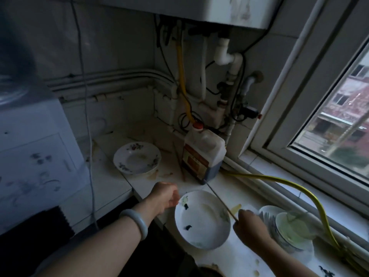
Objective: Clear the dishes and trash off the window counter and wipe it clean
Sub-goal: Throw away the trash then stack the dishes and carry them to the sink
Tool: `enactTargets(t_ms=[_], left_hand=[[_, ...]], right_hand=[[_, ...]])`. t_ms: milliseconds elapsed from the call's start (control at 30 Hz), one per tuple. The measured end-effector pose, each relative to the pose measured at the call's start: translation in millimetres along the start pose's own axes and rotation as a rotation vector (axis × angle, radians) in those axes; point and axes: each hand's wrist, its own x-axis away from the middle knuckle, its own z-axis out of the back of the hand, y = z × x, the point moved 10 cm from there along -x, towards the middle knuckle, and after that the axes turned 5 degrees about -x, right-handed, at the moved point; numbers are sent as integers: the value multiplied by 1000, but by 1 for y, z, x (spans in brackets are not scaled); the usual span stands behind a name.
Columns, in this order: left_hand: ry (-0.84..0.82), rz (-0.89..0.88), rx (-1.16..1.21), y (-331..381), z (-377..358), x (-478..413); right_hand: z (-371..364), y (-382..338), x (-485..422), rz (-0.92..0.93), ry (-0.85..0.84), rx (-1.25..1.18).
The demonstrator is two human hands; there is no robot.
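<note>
The fingers of the left hand are curled on the left rim of a white plate, apparently gripping it. The fingers of the right hand are pinched on the near end of a chopstick. The chopstick slants across the plate, and its far tip ends just beside the base of a dark-liquid jug.

The plate sits at the front edge of the desk and seems to jut past it. With only a one-sided rim hold, a greasy rim could slip and send the plate over that edge. The smears and dark scraps on it could slide off if it tips.

A careless swing of the chopstick could knock the jug or flick residue onto the desk.

Near the window edge stands a stack of bowls holding greenish residue, with a yellow hose arching over it. A right arm reaching there could snag the hose and topple the stack.

Toward the far corner wait a floral plate and more chopsticks, among sticky spills.
</note>
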Motion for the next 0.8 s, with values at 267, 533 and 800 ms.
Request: enactTargets(t_ms=[267, 533, 800], left_hand=[[-165, 93, 83, 5, 1, -14], [-151, 22, 237, 35, 59, -18], [17, 39, 345, 33, 143, -27]], right_hand=[[21, -136, -15, 89, -16, -127], [-11, -252, -39, 251, -183, -265], [-18, -257, -95, 183, -170, -217]])
